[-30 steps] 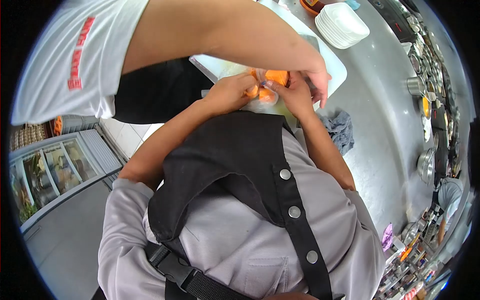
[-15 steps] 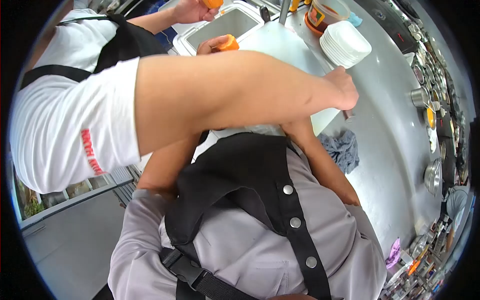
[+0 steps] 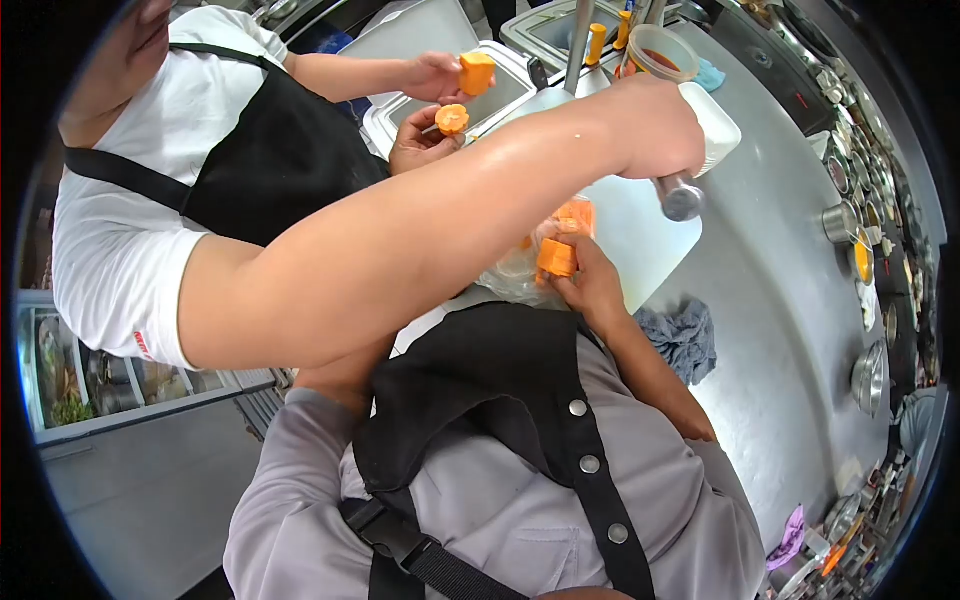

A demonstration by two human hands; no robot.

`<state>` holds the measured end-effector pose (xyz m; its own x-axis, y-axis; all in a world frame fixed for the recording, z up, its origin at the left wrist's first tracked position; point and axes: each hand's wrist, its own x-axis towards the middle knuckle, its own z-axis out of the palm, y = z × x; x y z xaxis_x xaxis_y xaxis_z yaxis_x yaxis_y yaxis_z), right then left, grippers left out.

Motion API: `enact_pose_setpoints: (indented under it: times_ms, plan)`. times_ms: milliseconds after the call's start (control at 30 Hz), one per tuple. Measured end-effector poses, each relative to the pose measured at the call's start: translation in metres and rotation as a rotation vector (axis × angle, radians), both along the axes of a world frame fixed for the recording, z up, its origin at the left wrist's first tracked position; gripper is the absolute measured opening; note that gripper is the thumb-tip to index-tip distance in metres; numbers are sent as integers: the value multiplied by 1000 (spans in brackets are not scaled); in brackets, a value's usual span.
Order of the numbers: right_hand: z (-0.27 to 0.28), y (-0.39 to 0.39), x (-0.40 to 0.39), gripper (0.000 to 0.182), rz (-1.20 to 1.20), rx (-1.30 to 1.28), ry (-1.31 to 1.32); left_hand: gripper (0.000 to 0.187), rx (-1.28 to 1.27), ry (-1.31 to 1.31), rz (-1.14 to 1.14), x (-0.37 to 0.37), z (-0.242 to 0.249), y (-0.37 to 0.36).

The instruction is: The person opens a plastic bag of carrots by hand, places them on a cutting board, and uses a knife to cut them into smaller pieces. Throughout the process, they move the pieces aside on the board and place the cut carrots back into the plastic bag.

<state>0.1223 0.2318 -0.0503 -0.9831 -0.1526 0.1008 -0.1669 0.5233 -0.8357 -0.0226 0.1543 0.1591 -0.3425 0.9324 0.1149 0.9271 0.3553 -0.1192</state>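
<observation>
My left hand (image 3: pixel 425 143) comes out from behind a co-worker's outstretched arm, its fingers closed round a carrot piece (image 3: pixel 452 120) with a notched edge. A second carrot piece (image 3: pixel 557 258), block-like with cut sides, is pinched in my right hand (image 3: pixel 592 280). Beside it lies a clear plastic bag (image 3: pixel 515 275) with orange carrot pieces (image 3: pixel 574 214) at its far side, over a white cutting board (image 3: pixel 650 225). The co-worker's arm hides most of my left forearm and part of the board.
The co-worker's near fist (image 3: pixel 655 125) grips a tool with a round metal end (image 3: pixel 682 197); their other hand (image 3: pixel 440 78) holds a carrot piece. White stacked trays (image 3: pixel 712 130), a plastic tub (image 3: pixel 664 52), a grey cloth (image 3: pixel 680 338) and an open cooler box (image 3: pixel 510 100) are around the board.
The co-worker's near arm has swung up and away, uncovering my right hand with its carrot piece and the bag. My left hand's carrot piece sits lower in view.
</observation>
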Motion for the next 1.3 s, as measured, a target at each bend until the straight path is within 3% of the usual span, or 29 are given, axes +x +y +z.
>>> enact_pose_setpoints:
  times_ms: [67,333,400,433,467,700,767,867,1300]
  plan:
    - [5,-1,0,49,1,9,-53,5,-64,-27,16,-2,5,-10]
    - [4,0,1,50,12,27,11,5,160,-35,-129,-15,10,-57]
    - [6,0,1,50,10,29,-4,1,118,-24,-145,-20,18,-63]
    - [7,0,1,50,9,30,-17,8,76,-10,-161,-22,18,-67]
    - [8,-1,2,50,5,30,-21,8,77,-13,-165,-37,-2,-67]
    - [12,-2,1,48,-9,-16,-37,28,1933,-1567,526,22,-153,-151]
    - [9,-1,1,48,-13,-23,-55,39,1925,-1570,450,8,-196,-167]
    - [4,-1,0,50,-17,-12,-11,43,1843,-1610,395,3,-213,-174]
    - [1,-1,0,50,-44,-23,-45,43,1813,-1559,438,25,-203,-169]
